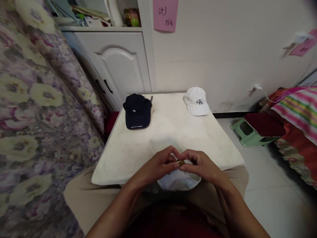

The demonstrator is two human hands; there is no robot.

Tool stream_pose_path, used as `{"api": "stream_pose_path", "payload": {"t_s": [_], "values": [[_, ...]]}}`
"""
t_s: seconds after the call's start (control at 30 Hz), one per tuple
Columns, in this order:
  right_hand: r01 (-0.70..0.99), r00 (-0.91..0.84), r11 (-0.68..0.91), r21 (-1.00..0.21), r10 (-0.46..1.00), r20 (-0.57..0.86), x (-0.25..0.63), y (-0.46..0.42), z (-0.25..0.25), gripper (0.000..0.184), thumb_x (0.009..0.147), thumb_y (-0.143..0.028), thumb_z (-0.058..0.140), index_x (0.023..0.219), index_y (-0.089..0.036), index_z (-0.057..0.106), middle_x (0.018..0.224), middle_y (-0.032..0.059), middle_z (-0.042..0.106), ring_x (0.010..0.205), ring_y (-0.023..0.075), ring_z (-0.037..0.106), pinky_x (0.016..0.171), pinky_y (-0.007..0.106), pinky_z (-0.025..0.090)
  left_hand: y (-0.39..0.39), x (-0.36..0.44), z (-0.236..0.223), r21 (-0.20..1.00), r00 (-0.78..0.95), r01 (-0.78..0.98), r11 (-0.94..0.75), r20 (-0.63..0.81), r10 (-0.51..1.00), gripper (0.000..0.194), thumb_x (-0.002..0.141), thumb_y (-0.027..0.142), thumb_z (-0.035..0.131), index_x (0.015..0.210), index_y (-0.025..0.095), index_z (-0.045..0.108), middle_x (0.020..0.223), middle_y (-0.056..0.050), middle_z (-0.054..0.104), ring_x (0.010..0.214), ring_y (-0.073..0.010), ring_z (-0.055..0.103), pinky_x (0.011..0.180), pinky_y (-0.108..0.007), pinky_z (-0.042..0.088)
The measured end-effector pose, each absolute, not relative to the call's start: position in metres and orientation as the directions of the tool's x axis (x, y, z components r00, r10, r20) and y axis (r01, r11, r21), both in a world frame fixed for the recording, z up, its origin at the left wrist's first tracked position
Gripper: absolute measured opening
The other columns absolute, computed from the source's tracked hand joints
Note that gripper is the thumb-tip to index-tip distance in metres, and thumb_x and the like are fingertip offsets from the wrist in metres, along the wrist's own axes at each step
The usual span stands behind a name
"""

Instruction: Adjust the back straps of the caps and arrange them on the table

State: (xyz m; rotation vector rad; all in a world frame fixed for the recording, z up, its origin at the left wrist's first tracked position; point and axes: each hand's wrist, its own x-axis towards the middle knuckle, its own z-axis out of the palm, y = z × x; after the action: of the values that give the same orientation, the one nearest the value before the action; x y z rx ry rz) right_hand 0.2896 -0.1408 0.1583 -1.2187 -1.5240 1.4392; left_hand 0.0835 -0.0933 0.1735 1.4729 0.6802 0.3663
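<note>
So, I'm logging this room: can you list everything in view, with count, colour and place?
Table: 1, cream, centre
Pale cap: 1, whitish, table's near edge
Dark cap: 1, navy, table's far left
White cap: 1, white, table's far right
Wall: 1, white, back
Notes: 2, pink, on wall
Plug: 1, white, low on wall
Cabinet: 1, white, back left
Shelf items: several, mixed colours, above cabinet
Curtain: 1, floral, left
Stool: 1, green, red-topped, right
Striped cloth: 1, multicoloured, far right
Trousers: 1 pair, beige, bottom
Left hand: 1, bare, on pale cap
Right hand: 1, bare, same cap
</note>
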Motion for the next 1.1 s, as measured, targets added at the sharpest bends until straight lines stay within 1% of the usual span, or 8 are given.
{"api": "stream_pose_path", "payload": {"t_s": [0.1,0.23,0.4,0.53,0.7,0.87,1.0,1.1], "values": [[0.148,-0.304,-0.099,-0.984,0.942,-0.140,0.293,-0.139,0.152,0.014,0.079,-0.029,0.073,0.090,-0.020,0.069,0.080,-0.0015,0.066,0.073,0.0139,0.057,0.065,0.025,0.042,-0.098,0.074,0.174,0.971,0.742,0.220,0.094,-0.229,0.630,0.024,0.088,0.032,0.064,0.107,0.021,0.053,0.073,0.006,0.054,0.063,-0.0106,0.043,0.058,-0.023,0.030],[0.166,-0.296,-0.107,-0.980,0.943,-0.153,0.298,-0.140,0.154,0.014,0.080,-0.029,0.072,0.090,-0.020,0.068,0.079,-0.0012,0.065,0.071,0.0135,0.055,0.063,0.025,0.041,-0.103,0.064,0.177,0.960,0.715,0.277,0.042,-0.235,0.659,0.024,0.089,0.029,0.061,0.111,0.022,0.054,0.092,0.000,0.061,0.077,-0.0150,0.052,0.067,-0.026,0.038],[0.176,-0.381,-0.068,-0.982,0.915,-0.132,0.298,-0.141,0.167,0.013,0.083,-0.030,0.071,0.087,-0.020,0.064,0.075,-0.0026,0.059,0.068,0.0123,0.051,0.058,0.024,0.038,-0.102,0.068,0.202,0.910,0.754,0.363,-0.202,-0.160,0.637,0.028,0.089,0.022,0.056,0.117,0.025,0.057,0.102,-0.001,0.065,0.089,-0.0183,0.057,0.075,-0.029,0.042],[0.122,-0.447,-0.068,-0.990,0.887,-0.116,0.291,-0.142,0.171,0.017,0.083,-0.033,0.071,0.084,-0.019,0.061,0.073,-0.0030,0.056,0.066,0.0121,0.051,0.058,0.024,0.039,-0.096,0.075,0.221,0.854,0.806,0.387,-0.347,-0.131,0.577,0.028,0.089,0.019,0.055,0.116,0.025,0.058,0.099,-0.001,0.068,0.085,-0.0183,0.059,0.074,-0.030,0.042],[0.023,-0.427,-0.144,-0.989,0.893,-0.140,0.286,-0.141,0.158,0.025,0.085,-0.040,0.070,0.080,-0.018,0.058,0.068,-0.0043,0.054,0.058,0.0096,0.049,0.054,0.023,0.037,-0.093,0.069,0.211,0.847,0.734,0.427,-0.318,-0.119,0.669,0.028,0.088,0.021,0.058,0.115,0.025,0.058,0.105,-0.002,0.066,0.087,-0.0190,0.059,0.076,-0.031,0.044],[0.063,-0.388,-0.059,-0.996,0.918,-0.079,0.282,-0.140,0.156,0.025,0.085,-0.041,0.071,0.083,-0.018,0.062,0.076,-0.0016,0.059,0.070,0.0124,0.052,0.061,0.024,0.037,-0.095,0.068,0.201,0.880,0.732,0.395,-0.266,-0.126,0.670,0.025,0.089,0.023,0.058,0.114,0.024,0.059,0.104,-0.001,0.066,0.089,-0.0189,0.059,0.076,-0.030,0.044],[0.007,-0.368,-0.081,-0.997,0.927,-0.078,0.277,-0.139,0.159,0.024,0.084,-0.041,0.072,0.086,-0.019,0.063,0.078,-0.0015,0.059,0.070,0.0123,0.051,0.061,0.024,0.037,-0.096,0.069,0.198,0.907,0.709,0.366,-0.208,-0.127,0.694,0.023,0.089,0.028,0.060,0.112,0.024,0.060,0.101,-0.001,0.065,0.088,-0.0190,0.059,0.074,-0.029,0.046],[-0.079,-0.345,-0.114,-0.990,0.935,-0.080,0.276,-0.138,0.156,0.028,0.082,-0.042,0.075,0.089,-0.019,0.060,0.076,-0.0027,0.057,0.066,0.0111,0.049,0.059,0.024,0.036,-0.099,0.063,0.193,0.909,0.659,0.364,-0.203,-0.097,0.746,0.033,0.088,0.032,0.065,0.120,0.025,0.058,0.114,-0.004,0.064,0.103,-0.0231,0.059,0.087,-0.034,0.047]]}}
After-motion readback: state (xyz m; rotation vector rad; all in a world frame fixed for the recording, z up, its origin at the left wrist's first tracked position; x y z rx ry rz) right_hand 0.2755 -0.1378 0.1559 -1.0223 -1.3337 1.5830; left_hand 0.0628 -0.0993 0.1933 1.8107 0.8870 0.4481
